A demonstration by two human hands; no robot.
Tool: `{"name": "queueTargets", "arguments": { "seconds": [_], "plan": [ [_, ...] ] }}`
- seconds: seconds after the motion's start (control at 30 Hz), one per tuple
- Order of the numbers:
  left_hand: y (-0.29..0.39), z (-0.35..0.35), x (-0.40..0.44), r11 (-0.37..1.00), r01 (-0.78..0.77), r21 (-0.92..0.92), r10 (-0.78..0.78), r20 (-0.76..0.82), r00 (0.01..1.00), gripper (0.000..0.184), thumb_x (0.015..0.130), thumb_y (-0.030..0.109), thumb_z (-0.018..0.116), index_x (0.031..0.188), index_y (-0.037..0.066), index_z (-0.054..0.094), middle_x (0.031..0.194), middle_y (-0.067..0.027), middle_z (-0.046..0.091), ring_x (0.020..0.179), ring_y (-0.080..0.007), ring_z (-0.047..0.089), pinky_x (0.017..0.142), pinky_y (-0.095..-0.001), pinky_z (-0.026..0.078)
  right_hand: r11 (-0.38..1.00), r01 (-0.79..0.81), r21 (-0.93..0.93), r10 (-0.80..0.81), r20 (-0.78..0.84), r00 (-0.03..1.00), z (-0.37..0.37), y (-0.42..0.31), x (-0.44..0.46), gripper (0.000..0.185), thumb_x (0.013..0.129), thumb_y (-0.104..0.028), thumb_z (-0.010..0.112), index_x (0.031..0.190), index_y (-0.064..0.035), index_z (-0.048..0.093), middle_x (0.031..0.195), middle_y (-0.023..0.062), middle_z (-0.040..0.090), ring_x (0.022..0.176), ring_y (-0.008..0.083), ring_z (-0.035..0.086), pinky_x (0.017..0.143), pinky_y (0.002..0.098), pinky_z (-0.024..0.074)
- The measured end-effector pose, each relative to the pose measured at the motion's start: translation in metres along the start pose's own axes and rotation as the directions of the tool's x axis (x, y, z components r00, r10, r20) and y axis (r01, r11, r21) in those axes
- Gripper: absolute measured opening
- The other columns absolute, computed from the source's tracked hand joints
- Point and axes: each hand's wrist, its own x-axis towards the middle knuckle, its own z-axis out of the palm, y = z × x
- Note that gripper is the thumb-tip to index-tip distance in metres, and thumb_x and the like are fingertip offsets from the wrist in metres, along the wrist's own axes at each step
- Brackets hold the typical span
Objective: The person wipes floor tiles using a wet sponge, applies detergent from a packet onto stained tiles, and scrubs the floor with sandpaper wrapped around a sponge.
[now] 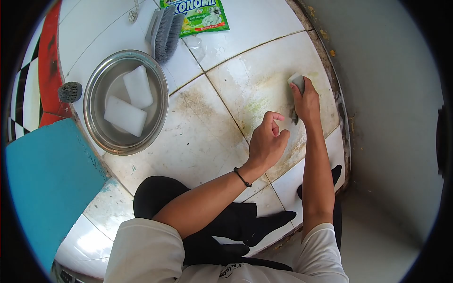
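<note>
My right hand (307,101) is wrapped round a small block (296,79), pale on top and dark on its side, over the dirty floor tiles near the wall. My left hand (268,141) hangs over the tiles to its left, fingers curled and apart, with nothing visible in it. Brown and greenish stains (255,106) mark the tiles (222,70) around both hands. At the left, a round metal basin (163,101) holds two white blocks (138,87) in what looks like water.
A grey brush (167,35) lies above the basin, beside a green packet (203,16). A round scrubber (70,92) sits left of the basin. A grey wall (387,94) bounds the right. My legs fold below, near a blue surface (52,165).
</note>
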Motion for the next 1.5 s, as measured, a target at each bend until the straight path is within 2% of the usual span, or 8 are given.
{"name": "queueTargets", "arguments": {
  "seconds": [0.1,0.3,0.53,0.73,1.03,1.17,1.37,1.5],
  "plan": [
    [0.004,0.001,-0.002,0.999,0.006,0.047,-0.010,0.092,0.996,0.031,0.084,0.012,0.064,0.112,0.005,0.054,0.067,-0.0021,0.046,0.061,-0.0145,0.048,0.060,-0.0319,0.041,0.972,0.148,-0.182,-0.157,-0.036,0.987,0.011,0.007,0.002,0.045,0.094,-0.025,0.065,0.124,0.0039,0.051,0.102,0.0290,0.065,0.087,0.0447,0.067,0.073,0.0481,0.0548],
    [0.005,0.003,-0.008,0.993,-0.077,0.093,0.060,0.175,0.983,0.032,0.085,0.016,0.066,0.112,0.006,0.054,0.066,-0.0035,0.049,0.060,-0.0187,0.052,0.059,-0.0352,0.042,0.945,0.195,-0.264,-0.178,0.088,0.980,0.002,0.011,0.012,0.042,0.092,-0.026,0.067,0.117,0.0029,0.051,0.098,0.0269,0.065,0.083,0.0423,0.067,0.070,0.0463,0.0559],
    [0.005,0.007,-0.013,0.967,-0.091,0.236,0.018,0.295,0.955,0.034,0.086,0.022,0.067,0.112,0.006,0.050,0.065,-0.0056,0.052,0.059,-0.0243,0.055,0.059,-0.0398,0.043,0.748,0.502,-0.435,-0.325,0.420,0.848,-0.023,-0.004,0.048,0.023,0.087,-0.020,0.069,0.092,-0.0001,0.057,0.084,0.0193,0.067,0.078,0.0344,0.070,0.068,0.0421,0.0574],
    [0.003,0.007,-0.012,0.952,-0.079,0.296,-0.020,0.316,0.949,0.036,0.087,0.023,0.067,0.113,0.006,0.049,0.065,-0.0062,0.054,0.059,-0.0262,0.058,0.058,-0.0417,0.044,0.719,0.369,-0.589,-0.103,0.436,0.894,-0.003,-0.043,0.053,0.008,0.084,-0.005,0.060,0.088,0.0003,0.065,0.088,0.0187,0.069,0.082,0.0335,0.072,0.071,0.0396,0.0591],
    [0.002,0.006,-0.011,0.941,-0.111,0.318,0.007,0.310,0.951,0.039,0.088,0.025,0.067,0.115,0.006,0.047,0.066,-0.0073,0.055,0.061,-0.0281,0.059,0.058,-0.0427,0.045,0.692,0.428,-0.581,-0.183,0.432,0.883,-0.014,-0.013,0.075,0.012,0.086,-0.012,0.066,0.086,-0.0006,0.063,0.086,0.0192,0.070,0.078,0.0320,0.072,0.069,0.0396,0.0594],
    [0.001,0.006,-0.010,0.942,-0.109,0.317,0.004,0.315,0.949,0.039,0.088,0.026,0.067,0.115,0.007,0.046,0.067,-0.0077,0.055,0.062,-0.0286,0.060,0.058,-0.0431,0.045,0.693,0.402,-0.598,-0.189,0.388,0.902,-0.020,-0.007,0.066,0.041,0.084,-0.035,0.075,0.106,-0.0039,0.061,0.095,0.0161,0.062,0.075,0.0307,0.071,0.067,0.0405,0.0593],
    [-0.002,0.007,-0.011,0.935,-0.123,0.334,0.012,0.316,0.949,0.041,0.089,0.028,0.067,0.116,0.007,0.045,0.069,-0.0086,0.057,0.063,-0.0297,0.061,0.058,-0.0435,0.046,0.730,0.434,-0.528,-0.329,0.286,0.900,-0.021,0.008,0.053,0.055,0.088,-0.031,0.072,0.131,-0.0033,0.054,0.112,0.0176,0.050,0.086,0.0296,0.066,0.073,0.0382,0.0583],
    [-0.001,0.006,-0.010,0.929,-0.116,0.351,0.000,0.315,0.949,0.042,0.089,0.028,0.067,0.117,0.006,0.045,0.070,-0.0091,0.057,0.064,-0.0301,0.062,0.059,-0.0438,0.046,0.752,0.486,-0.444,-0.440,0.211,0.873,-0.012,0.028,0.054,0.051,0.089,-0.026,0.071,0.130,-0.0001,0.053,0.109,0.0185,0.051,0.087,0.0327,0.065,0.076,0.0383,0.0567]
  ]
}}
